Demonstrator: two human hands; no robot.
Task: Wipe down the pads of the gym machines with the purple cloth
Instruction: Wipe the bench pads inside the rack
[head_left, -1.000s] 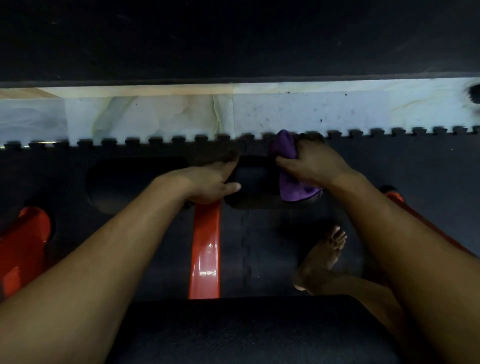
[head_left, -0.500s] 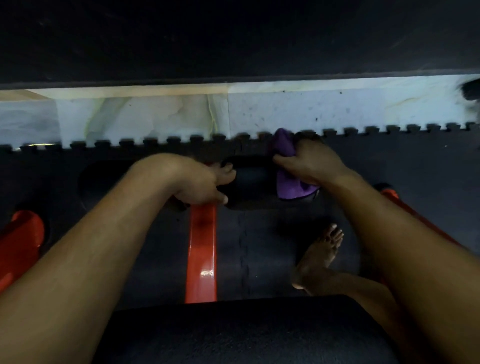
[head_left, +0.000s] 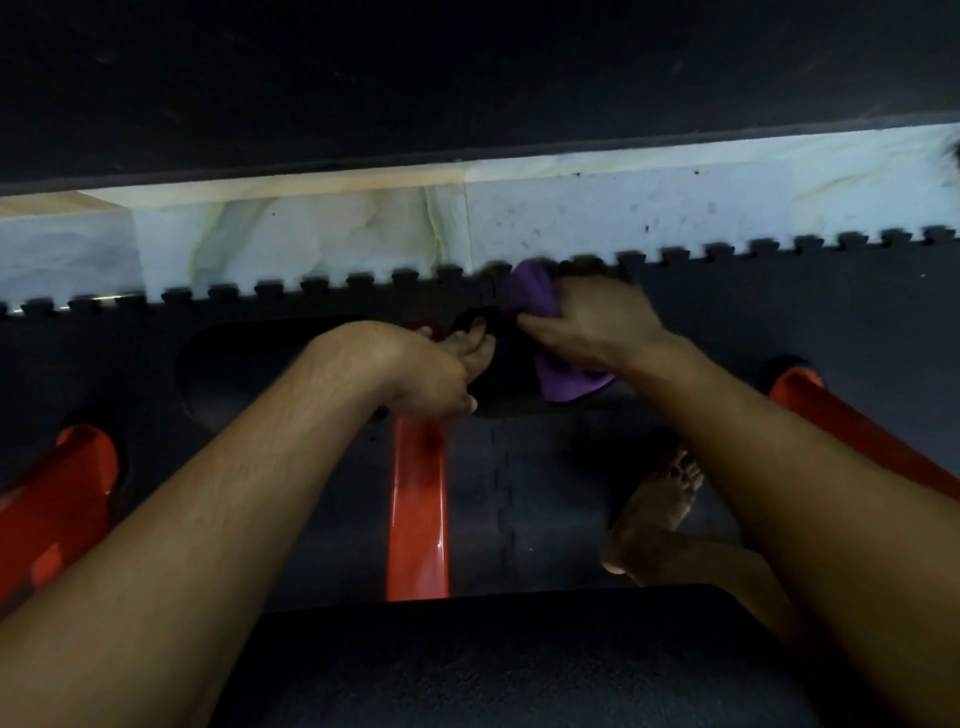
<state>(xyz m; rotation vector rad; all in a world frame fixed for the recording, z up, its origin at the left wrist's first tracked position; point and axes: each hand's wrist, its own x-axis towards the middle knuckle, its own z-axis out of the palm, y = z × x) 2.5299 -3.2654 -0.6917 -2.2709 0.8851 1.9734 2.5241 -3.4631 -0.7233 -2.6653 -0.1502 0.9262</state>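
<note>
The right hand (head_left: 587, 327) grips the bunched purple cloth (head_left: 563, 382) with curled fingers and presses it on the right end of the black roller pad (head_left: 506, 371). The pad's long axis runs left-right. The left hand (head_left: 431, 371) holds its left end, fingers curled, near the red bar (head_left: 418, 509).

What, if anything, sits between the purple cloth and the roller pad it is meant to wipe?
Nothing visible. The right hand grips the purple cloth directly against the black roller pad. The left hand holds the pad's near end, beside the cloth rather than under it.
</note>
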